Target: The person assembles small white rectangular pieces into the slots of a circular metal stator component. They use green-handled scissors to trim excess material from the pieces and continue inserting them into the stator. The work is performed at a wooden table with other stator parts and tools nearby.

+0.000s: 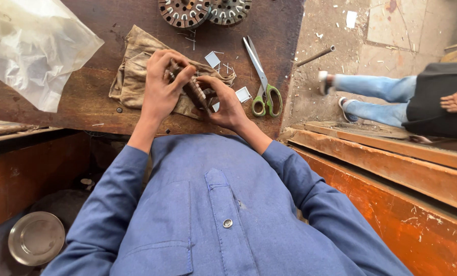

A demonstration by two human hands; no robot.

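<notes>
Your left hand [162, 87] and right hand [226, 105] meet over the middle of the table [85, 97], both closed on a small dark slotted part [193, 91] that you hold between them, just above a crumpled brown cloth [131, 71]. The left grip wraps the part's upper end with fingers curled tight; the right grip pinches its lower end from the side. The part is mostly hidden by your fingers, so it may be a small wound core, but the view does not settle that.

Small white paper slips [212, 59] lie scattered on the table just beyond your hands. Scissors [261, 82] with green handles lie to the right of them, blades pointing away from you. Two round slotted metal cores [203, 10] sit side by side at the far edge. A clear plastic bag [31, 48] rests at the far left. Down by your left sleeve, a steel plate [36, 237] lies on the floor. Another person's legs [376, 97] in jeans stretch across the ground at right.
</notes>
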